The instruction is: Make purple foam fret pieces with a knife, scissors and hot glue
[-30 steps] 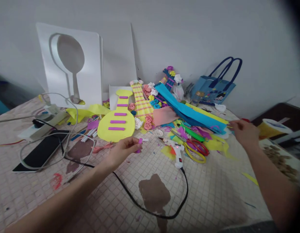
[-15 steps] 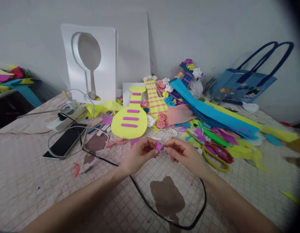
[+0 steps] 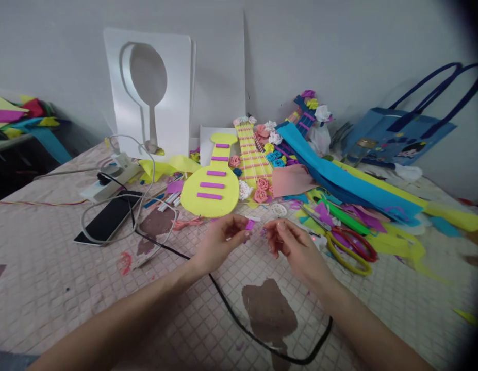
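My left hand (image 3: 225, 238) pinches a small purple paper piece (image 3: 250, 224) between thumb and fingertips above the middle of the table. A short white piece shows just behind it. Apart from it by a small gap, my right hand (image 3: 291, 238) has its fingers curled together; a tiny purplish bit seems to be at the fingertips, too small to name. Behind my hands lies a yellow guitar-shaped cutout (image 3: 211, 191) with several purple strips across it. Beside that leans a yellow strung guitar shape (image 3: 249, 147) with paper flowers around it.
Scissors with red and yellow handles (image 3: 349, 247), a green cutter (image 3: 345, 217) and paper scraps lie at right, before a blue bag (image 3: 401, 136). A phone (image 3: 107, 219), power strip (image 3: 107, 184) and grey cable sit left. A black cord (image 3: 233, 312) loops beneath my arms.
My hands have moved slightly apart, and the purple piece stays in my left fingers. The whole view has shifted a little, so things appear further right and higher.
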